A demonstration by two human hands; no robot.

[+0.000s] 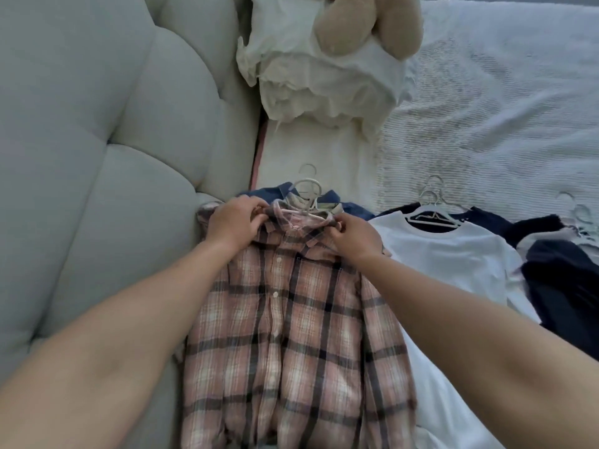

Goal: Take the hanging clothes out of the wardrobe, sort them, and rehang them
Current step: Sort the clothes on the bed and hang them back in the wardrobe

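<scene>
On the bed (486, 108), beside a padded grey headboard (97, 157), lies a pink plaid shirt (291, 319) on a white hanger (306, 197). Both grips are closed on its collar: the left hand (233, 222) pinches the left side, the right hand (353, 234) pinches the right side. Under it is a blue garment (340, 202). Just beside, to the right, lie a white T-shirt (447, 260) and dark clothes (567, 286), also on hangers.
</scene>
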